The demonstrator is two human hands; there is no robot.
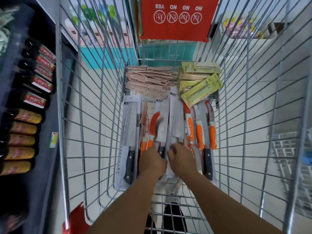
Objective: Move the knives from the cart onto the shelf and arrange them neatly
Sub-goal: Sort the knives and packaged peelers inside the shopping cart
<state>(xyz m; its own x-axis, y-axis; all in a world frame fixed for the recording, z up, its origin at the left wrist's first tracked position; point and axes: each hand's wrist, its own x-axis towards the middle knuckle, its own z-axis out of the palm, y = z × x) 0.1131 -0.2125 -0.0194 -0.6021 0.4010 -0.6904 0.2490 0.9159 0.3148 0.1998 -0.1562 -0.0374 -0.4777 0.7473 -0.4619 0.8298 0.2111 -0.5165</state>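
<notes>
left hand (152, 160), right hand (181, 158), gripping packaged knives (176, 122), cart (94, 115)

upside-down "yes", "no", "no", "no" on the cart's red flap (179, 19)

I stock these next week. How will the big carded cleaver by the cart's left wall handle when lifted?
The carded cleaver probably feels blade-heavy, since its blade is broad. Its long flat card looks thin, so it may flex. Lying flat, it should slide, not roll.
</notes>
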